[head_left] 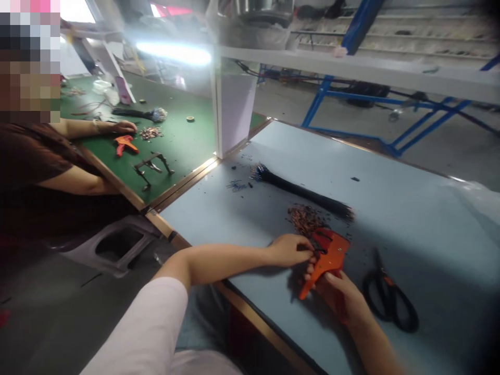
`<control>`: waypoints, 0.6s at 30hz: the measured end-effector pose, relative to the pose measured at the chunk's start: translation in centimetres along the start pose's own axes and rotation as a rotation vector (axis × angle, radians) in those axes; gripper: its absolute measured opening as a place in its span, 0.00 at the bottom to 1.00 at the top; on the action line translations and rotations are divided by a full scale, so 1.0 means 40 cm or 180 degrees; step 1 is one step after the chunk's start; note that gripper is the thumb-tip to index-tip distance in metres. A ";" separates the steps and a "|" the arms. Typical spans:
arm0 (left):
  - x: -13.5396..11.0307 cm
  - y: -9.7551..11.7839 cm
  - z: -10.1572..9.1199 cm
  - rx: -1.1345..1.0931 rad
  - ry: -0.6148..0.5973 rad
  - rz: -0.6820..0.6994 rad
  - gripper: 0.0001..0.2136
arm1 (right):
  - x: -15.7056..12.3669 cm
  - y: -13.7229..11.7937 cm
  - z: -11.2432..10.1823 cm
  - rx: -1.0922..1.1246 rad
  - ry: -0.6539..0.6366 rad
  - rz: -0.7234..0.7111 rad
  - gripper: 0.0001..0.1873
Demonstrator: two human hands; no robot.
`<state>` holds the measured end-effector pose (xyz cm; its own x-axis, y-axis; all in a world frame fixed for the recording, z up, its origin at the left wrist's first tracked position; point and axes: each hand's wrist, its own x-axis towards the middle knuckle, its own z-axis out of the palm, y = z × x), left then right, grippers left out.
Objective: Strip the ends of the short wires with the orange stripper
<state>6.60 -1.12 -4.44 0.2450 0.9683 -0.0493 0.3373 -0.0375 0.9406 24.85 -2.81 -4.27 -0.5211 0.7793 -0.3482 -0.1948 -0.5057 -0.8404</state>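
Note:
My right hand [344, 294] is wrapped round the handles of an orange wire stripper [332, 255], whose head points away from me over the blue-grey table. Close against the tool's jaws, my left hand [291, 250] has its fingers pinched together; what is between them is too small to make out. Just beyond the jaws lies a pile of small copper-coloured bits [305, 219]. Behind that pile stretches a bundle of black wires [304, 192] with bare-looking ends. A pair of black-handled scissors [389, 299] rests to the right of my right hand.
Blue scraps [237, 185] lie left of the bundle. A white upright panel [234, 112] stands at the table's far left corner. At the green table [187, 146], a co-worker's hand [125, 127] is near another orange tool [125, 145]. Clear plastic [478, 200] lies at right.

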 end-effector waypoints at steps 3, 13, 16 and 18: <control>0.001 0.003 -0.002 0.0055 -0.0013 0.0003 0.10 | -0.001 -0.003 0.000 -0.0095 0.0083 0.0078 0.24; -0.005 0.005 -0.003 -0.0149 0.0191 0.0178 0.09 | 0.004 -0.004 -0.001 0.0125 0.0197 0.0112 0.21; -0.002 0.013 -0.016 -0.0248 0.0506 0.0184 0.09 | -0.001 -0.011 0.016 0.0246 0.0036 0.0128 0.22; 0.001 0.024 -0.032 -0.0375 0.0823 0.0184 0.09 | -0.001 -0.015 0.024 0.0401 0.0003 0.0123 0.22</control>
<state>5.75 -0.79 -3.12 0.0159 0.9968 0.0786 0.2181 -0.0802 0.9726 24.18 -2.91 -3.34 -0.5293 0.7587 -0.3798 -0.2775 -0.5778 -0.7675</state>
